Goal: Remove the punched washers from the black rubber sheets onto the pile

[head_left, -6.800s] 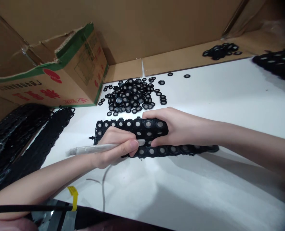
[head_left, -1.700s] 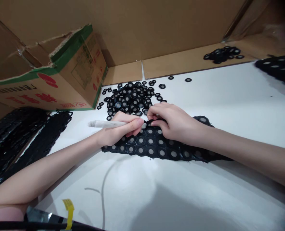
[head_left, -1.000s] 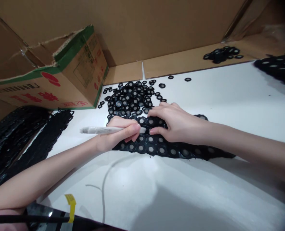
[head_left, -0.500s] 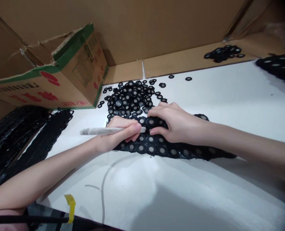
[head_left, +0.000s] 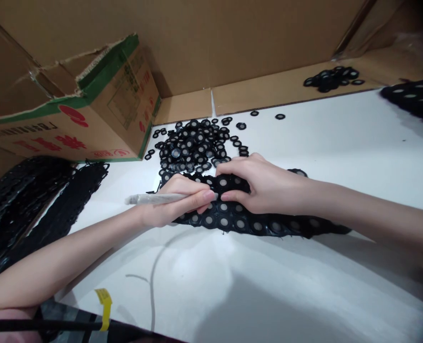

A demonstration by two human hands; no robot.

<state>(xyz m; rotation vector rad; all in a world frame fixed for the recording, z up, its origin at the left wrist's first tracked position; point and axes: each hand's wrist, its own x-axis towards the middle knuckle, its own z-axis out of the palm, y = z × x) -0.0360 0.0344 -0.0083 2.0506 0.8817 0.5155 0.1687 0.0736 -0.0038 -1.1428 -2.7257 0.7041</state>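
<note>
My left hand (head_left: 179,200) is closed around a whitish pen-shaped tool (head_left: 157,198). The tool's tip meets a black rubbery sheet of joined rings (head_left: 257,226) with pale round centres, close to my right thumb. My right hand (head_left: 257,183) rests on the same sheet, thumb and fingers bent around one row and gripping it. Part of the sheet is hidden under both hands. Just beyond them lies a heap of loose black rings (head_left: 193,145) with pale centres.
A cardboard box (head_left: 114,102) with green edges stands at the back left. Stacks of black sheets (head_left: 54,209) lie along the left side. More loose rings (head_left: 331,78) and another black sheet (head_left: 417,97) are at the back right. Cardboard walls (head_left: 247,43) border the white table (head_left: 182,286).
My left hand and the pen-shaped tool have shifted slightly right and down, bringing the tip closer onto the sheet. My right hand has edged a little left.
</note>
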